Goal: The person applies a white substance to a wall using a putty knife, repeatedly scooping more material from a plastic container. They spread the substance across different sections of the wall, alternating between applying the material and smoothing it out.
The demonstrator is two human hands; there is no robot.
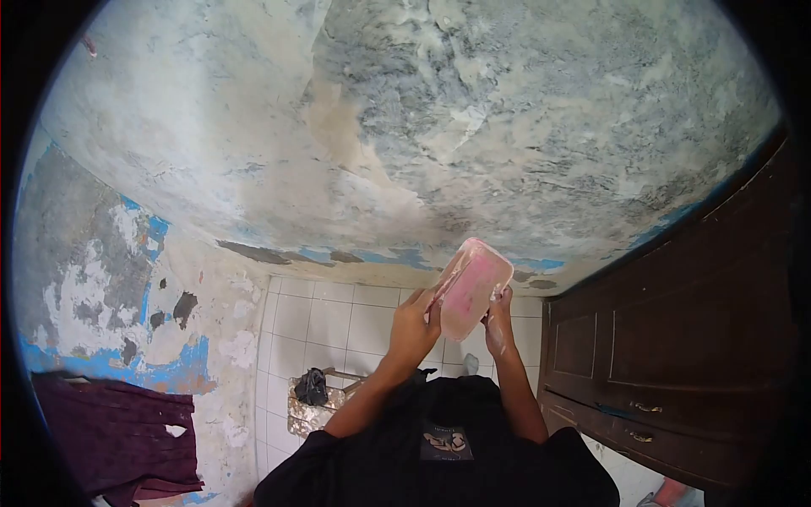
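A shallow pink plastic container (470,296), smeared with pale plaster, is held up tilted in front of the wall. My left hand (414,328) is closed at its left edge, thumb along the side. I cannot tell whether a thin tool is also in that hand. On the opposite side, my right hand (499,321) grips the container's lower right edge, and whitish smears show on its fingers and wrist. Ahead and above rises the wall (507,160), patchy grey and cream, with blue paint remnants along its lower part.
Dark wooden cabinets (676,313) with brass handles stand on the right. Below is a white tiled floor (325,317). A splattered low stand (308,418) carries a black plastic bag (312,387). Maroon cloth (127,435) hangs by the peeling left wall (198,313). Someone's foot (672,492) shows at lower right.
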